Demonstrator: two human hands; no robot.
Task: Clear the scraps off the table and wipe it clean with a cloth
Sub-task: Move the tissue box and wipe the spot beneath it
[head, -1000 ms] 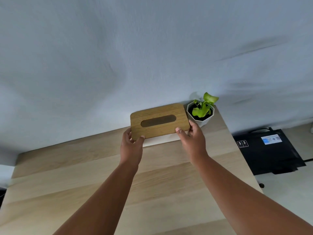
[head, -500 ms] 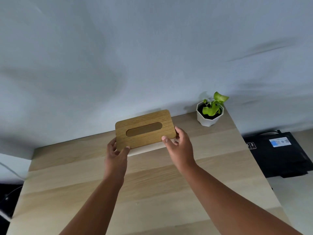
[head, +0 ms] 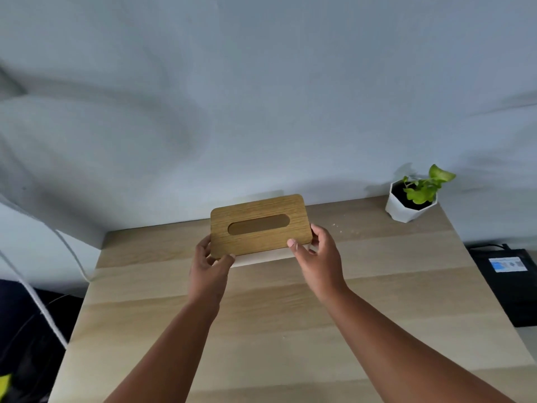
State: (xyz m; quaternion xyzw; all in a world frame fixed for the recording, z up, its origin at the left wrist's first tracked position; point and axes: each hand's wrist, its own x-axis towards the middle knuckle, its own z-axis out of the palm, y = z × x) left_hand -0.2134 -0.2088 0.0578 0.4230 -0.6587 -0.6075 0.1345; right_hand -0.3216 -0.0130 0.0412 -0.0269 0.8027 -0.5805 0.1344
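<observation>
Both hands grip the tissue box (head: 258,225) by its ends — left hand (head: 207,264), right hand (head: 318,257). Rigid wooden lid, probably light, maybe slick — hold the side walls. Crumbs (head: 347,228) lie beside it.

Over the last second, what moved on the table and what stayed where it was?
Both hands, left hand and right hand, carried the tissue box leftward along the back of the table, away from the plant pot. A gap opened between box and pot, baring crumbs. The grip on both ends of the box did not change, and the pot stayed in its corner.
</observation>
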